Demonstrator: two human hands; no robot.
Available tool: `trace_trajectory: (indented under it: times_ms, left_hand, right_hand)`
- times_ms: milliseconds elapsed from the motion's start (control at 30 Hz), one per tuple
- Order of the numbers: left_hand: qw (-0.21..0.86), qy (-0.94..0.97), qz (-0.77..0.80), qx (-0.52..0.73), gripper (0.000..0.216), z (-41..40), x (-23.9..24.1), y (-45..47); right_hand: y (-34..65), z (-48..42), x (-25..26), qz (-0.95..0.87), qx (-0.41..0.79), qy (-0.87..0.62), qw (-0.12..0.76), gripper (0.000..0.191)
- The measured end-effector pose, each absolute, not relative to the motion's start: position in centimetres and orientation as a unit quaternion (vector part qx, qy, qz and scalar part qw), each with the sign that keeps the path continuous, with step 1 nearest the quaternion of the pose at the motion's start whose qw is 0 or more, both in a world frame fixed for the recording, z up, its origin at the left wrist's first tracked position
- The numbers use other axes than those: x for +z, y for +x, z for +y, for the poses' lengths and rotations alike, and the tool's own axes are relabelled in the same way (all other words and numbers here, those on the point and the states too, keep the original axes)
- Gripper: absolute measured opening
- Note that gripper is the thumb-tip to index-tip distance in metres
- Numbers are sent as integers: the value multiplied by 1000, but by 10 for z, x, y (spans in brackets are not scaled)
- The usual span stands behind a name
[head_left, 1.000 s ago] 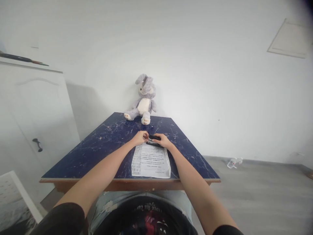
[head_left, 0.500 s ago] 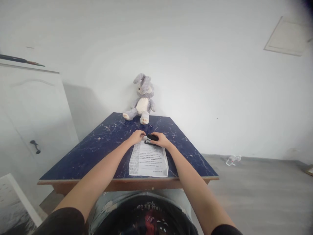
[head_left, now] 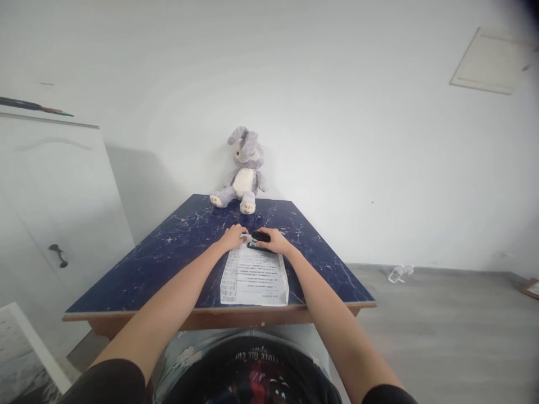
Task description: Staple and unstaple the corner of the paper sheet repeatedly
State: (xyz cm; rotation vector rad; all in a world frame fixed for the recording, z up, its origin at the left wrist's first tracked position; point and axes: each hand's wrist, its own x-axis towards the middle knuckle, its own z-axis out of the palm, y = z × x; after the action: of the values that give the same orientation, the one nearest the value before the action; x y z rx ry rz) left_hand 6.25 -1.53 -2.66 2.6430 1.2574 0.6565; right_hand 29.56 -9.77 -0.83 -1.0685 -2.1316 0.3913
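Printed paper (head_left: 256, 278) lies on the blue marbled table, its near end close to the front edge. My right hand (head_left: 275, 241) is closed around a black stapler (head_left: 260, 236), whose jaws are apart over the far end of the paper. Just left of it, my left hand (head_left: 233, 237) pinches the paper's far left corner between thumb and fingers. Whether the paper is one sheet or several, I cannot tell. The stapler's right end is hidden by my right hand.
A grey plush rabbit (head_left: 245, 174) sits at the table's (head_left: 168, 264) far edge against the wall. A white cabinet (head_left: 54, 196) stands on the left. Clear crumpled plastic (head_left: 400, 273) lies on the floor at right.
The view has shifted slightly. My left hand's fingers have settled lower onto the paper's corner; my right hand keeps its hold on the stapler in nearly the same place.
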Motion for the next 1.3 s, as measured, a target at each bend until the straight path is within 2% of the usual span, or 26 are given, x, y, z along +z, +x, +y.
trace_trajectory:
  times_ms: [300, 467, 533, 700, 833, 933, 1133, 1300]
  left_hand:
    - [85, 876, 419, 224, 20, -19, -23, 63]
    - [82, 873, 427, 221, 16, -17, -23, 62]
    - [96, 868, 427, 233, 15, -14, -24, 61]
    - [154, 841, 405, 324, 14, -6, -27, 58]
    - [181, 821, 401, 363, 14, -3, -29, 57]
    - [192, 823, 390, 366, 14, -3, -30, 57]
    - [194, 811, 388, 393, 17, 0, -29, 57]
    - [187, 778, 410, 437, 22, 5, -29, 53]
  right_hand:
    - [296, -100, -5, -822, 158, -429, 341, 38]
    - [297, -97, -5, -800, 148, -461, 355, 32]
    - [300, -96, -5, -760, 151, -482, 410, 31]
    - [310, -93, -1, -558, 207, -468, 654, 38]
    - [318, -92, -2, -404, 268, -454, 747, 43]
    - [318, -93, -2, -383, 289, -452, 752, 44]
    - [302, -98, -1, -512, 313, -470, 648, 47]
    - [305, -92, -3, -391, 359, -455, 715, 42]
